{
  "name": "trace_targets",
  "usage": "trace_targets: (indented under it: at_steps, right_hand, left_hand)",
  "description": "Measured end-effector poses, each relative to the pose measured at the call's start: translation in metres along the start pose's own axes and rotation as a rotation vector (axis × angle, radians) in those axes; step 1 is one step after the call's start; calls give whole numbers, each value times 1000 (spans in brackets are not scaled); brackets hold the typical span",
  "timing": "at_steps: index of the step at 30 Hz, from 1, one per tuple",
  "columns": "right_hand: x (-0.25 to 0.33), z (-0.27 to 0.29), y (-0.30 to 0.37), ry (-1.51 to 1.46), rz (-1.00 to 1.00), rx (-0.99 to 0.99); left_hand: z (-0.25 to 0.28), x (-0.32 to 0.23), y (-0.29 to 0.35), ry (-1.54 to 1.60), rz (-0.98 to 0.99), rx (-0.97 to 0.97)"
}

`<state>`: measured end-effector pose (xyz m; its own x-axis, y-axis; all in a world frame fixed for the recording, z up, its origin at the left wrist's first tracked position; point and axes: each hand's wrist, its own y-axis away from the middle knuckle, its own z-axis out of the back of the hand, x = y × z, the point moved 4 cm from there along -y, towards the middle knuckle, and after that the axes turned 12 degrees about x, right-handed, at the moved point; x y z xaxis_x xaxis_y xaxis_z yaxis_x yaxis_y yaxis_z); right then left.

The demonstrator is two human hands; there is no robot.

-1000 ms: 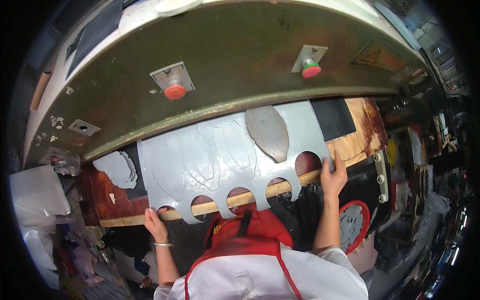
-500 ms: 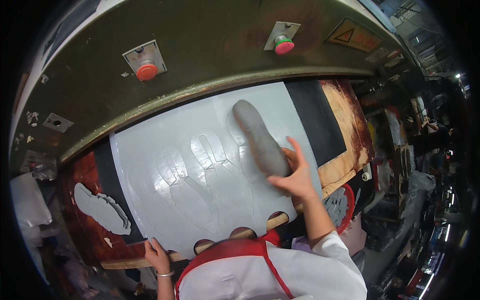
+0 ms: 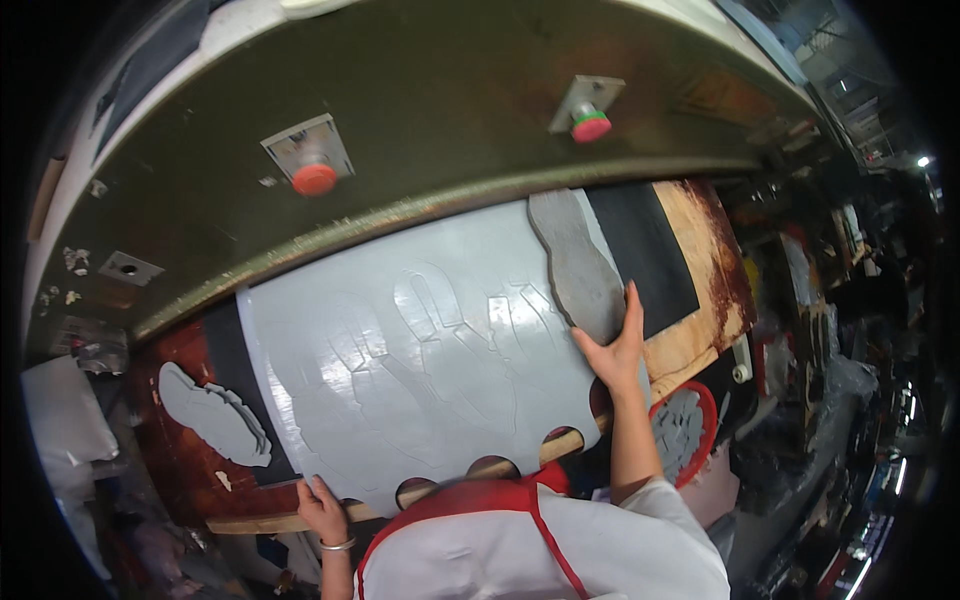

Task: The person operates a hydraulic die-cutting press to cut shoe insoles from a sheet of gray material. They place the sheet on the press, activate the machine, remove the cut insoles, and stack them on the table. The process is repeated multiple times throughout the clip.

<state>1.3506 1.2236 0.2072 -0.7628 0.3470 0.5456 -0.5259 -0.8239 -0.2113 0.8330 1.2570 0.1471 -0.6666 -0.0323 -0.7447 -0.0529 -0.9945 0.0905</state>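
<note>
A pale grey sheet point(image 3: 400, 400) lies over the work table, bearing several cut outlines shaped like shoe soles. Near its right edge is a grey sole-shaped cutting die point(image 3: 578, 262), lying lengthwise toward the machine. My right hand point(image 3: 618, 350) grips the near end of this die, thumb on its left side and fingers along its right. At the sheet's near left corner, my left hand point(image 3: 322, 510) holds the edge between thumb and fingers. A small stack of cut grey sole pieces point(image 3: 215, 415) rests to the left of the sheet.
A green machine beam point(image 3: 430, 110) spans the far side, with a red button point(image 3: 314, 178) and a pink button point(image 3: 591, 126). Black matting point(image 3: 645, 250) shows beside the sheet on a wooden board point(image 3: 705, 290). A red basin point(image 3: 712, 420) of grey scraps stands at right.
My right hand has carried the die rightward, from beside the rightmost outline to the sheet's right edge. More of that outline shows now. The left hand keeps its place at the corner; the view has shifted slightly.
</note>
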Motion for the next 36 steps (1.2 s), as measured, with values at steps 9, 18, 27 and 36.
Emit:
trace_targets:
  at_steps: [9,18,27,36]
  right_hand:
    - [-21,-50,-119,-381,-27,-64]
    - [144,-55,-176,-156,650,-165]
    - [252,-143,-86,-464,1029,392]
    - [261,-153,14,-532,1144,673]
  left_hand:
    - [-13,-18,-96,-340,145,-50]
    - [-45,-44,-206,-322,89,-97]
    - [-29,-87,-282,-166,-46,-250]
    - [-62,-63,-278,-118,-88,-401]
